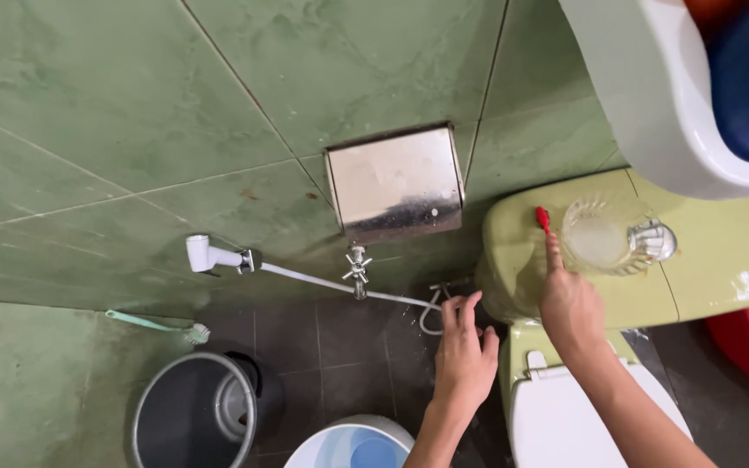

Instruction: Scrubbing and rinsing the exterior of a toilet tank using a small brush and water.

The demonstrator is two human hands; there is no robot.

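Right hand (569, 303) apparently presses red toothbrush (543, 218) onto green tank lid (721, 251).

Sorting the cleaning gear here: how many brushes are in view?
2: a red-handled brush in the right hand on the pale green toilet tank; a light green brush against the wall. Others may be hidden.

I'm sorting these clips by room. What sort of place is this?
A bathroom, most likely in a home: a pale green toilet tank above a white toilet lid, a spray hose on the green tiled wall, and a grey bucket.
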